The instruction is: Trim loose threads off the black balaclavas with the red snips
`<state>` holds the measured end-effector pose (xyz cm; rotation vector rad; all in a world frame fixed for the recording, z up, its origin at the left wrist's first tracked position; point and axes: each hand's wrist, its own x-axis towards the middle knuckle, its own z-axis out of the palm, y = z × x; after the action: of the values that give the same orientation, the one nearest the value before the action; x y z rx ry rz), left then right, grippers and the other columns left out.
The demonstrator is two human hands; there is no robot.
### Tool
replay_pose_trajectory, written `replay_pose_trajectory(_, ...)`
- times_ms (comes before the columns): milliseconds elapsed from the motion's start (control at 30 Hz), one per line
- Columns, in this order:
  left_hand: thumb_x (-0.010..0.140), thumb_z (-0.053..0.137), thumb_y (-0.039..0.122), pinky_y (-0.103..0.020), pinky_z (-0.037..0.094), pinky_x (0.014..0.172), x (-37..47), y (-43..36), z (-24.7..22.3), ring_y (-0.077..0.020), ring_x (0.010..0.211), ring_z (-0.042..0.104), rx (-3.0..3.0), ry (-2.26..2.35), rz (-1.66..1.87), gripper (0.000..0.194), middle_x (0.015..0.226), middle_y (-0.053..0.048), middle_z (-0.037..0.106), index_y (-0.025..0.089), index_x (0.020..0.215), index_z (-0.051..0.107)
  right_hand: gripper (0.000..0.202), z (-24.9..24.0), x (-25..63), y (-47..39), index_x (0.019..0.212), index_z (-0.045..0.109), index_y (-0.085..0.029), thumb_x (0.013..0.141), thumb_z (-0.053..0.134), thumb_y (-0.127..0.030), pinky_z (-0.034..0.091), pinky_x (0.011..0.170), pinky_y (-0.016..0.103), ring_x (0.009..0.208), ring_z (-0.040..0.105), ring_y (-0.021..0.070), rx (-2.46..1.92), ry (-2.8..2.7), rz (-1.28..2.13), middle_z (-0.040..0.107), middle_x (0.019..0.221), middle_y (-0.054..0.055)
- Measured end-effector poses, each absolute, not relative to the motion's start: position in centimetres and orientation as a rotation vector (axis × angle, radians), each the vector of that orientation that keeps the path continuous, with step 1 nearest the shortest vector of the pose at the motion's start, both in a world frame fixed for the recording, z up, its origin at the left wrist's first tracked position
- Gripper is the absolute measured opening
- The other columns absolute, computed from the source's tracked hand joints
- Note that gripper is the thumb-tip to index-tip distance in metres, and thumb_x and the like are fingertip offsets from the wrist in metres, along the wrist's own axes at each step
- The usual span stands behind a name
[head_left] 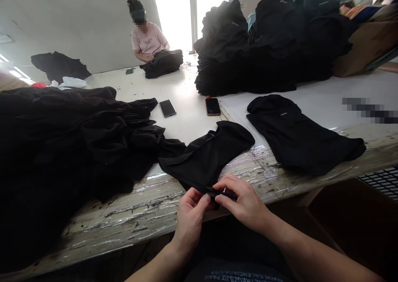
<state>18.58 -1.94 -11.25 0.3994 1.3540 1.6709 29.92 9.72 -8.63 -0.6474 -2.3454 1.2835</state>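
A black garment (214, 153) lies over the table's front edge, its inner side and a small label partly showing. My left hand (192, 211) pinches the near edge of that garment between thumb and fingers. In my right hand (244, 199) is a small dark pair of thread snips (229, 194), gripped between thumb and fingers. Its blades point left and meet the cloth beside my left thumb; whether they are apart cannot be made out. To the right, another black garment (289, 132) with a small pale logo lies flat.
A large heap of black garments (93, 141) covers the table's left side. Two phones, one pale-edged (168, 108) and one brown-cased (213, 106), lie ahead. Tall black stacks (261, 54) stand behind. Across the table (124, 91), a person (149, 39) handles folded black cloth (164, 64).
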Motion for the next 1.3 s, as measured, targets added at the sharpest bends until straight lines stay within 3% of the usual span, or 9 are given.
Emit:
replay_pose_trajectory(433, 0.078, 0.069, 0.029, -0.032, 0.052, 0.076, 19.3, -2.2, -11.8, -0.0182, 0.078, 0.065, 0.364, 1.291, 1.678, 0.019, 0.083, -0.007, 0.069, 0.013, 0.088, 0.066, 0.014, -8.3, 30.0, 9.2, 0.090, 0.065, -0.018, 0.079, 0.058, -0.013, 0.046, 0.066, 0.028, 0.076, 0.057, 0.0161, -0.589, -2.404, 1.177, 0.058, 0.086, 0.004)
replay_pose_trajectory(700, 0.077, 0.070, 0.030, -0.025, 0.050, 0.070, 19.5, -2.2, -11.7, -0.0136, 0.071, 0.062, 0.352, 1.318, 1.661, 0.020, 0.077, -0.004, 0.067, 0.013, 0.086, 0.066, 0.011, -8.4, 29.6, 9.4, 0.084, 0.065, -0.019, 0.079, 0.058, -0.012, 0.044, 0.066, 0.028, 0.075, 0.057, 0.0156, -0.648, -2.414, 1.234, 0.060, 0.081, 0.003)
replay_pose_trajectory(933, 0.081, 0.064, 0.035, -0.024, 0.051, 0.060, 19.5, -2.0, -11.6, -0.0121, 0.062, 0.061, 0.142, 1.230, 1.703, 0.022, 0.073, -0.001, 0.064, 0.015, 0.083, 0.055, 0.009, -9.3, 29.8, 9.3, 0.083, 0.065, -0.019, 0.079, 0.059, -0.013, 0.042, 0.061, 0.027, 0.070, 0.055, 0.0143, -0.706, -2.419, 1.254, 0.060, 0.078, 0.002)
replay_pose_trajectory(1133, 0.080, 0.067, 0.032, -0.024, 0.052, 0.067, 19.2, -1.9, -11.5, -0.0128, 0.072, 0.062, 0.216, 1.279, 1.800, 0.019, 0.081, -0.003, 0.064, 0.013, 0.082, 0.061, 0.009, -9.4, 30.0, 9.1, 0.085, 0.064, -0.019, 0.081, 0.058, -0.013, 0.044, 0.067, 0.028, 0.075, 0.056, 0.0156, -0.635, -2.375, 1.214, 0.059, 0.081, 0.003)
replay_pose_trajectory(1300, 0.076, 0.071, 0.029, -0.023, 0.051, 0.065, 19.2, -1.9, -11.1, -0.0120, 0.068, 0.061, 0.236, 1.254, 1.789, 0.018, 0.077, -0.003, 0.066, 0.012, 0.080, 0.065, 0.015, -8.9, 29.8, 9.0, 0.094, 0.063, -0.019, 0.081, 0.058, -0.014, 0.047, 0.070, 0.029, 0.080, 0.057, 0.0169, -0.546, -2.355, 1.150, 0.058, 0.089, 0.005)
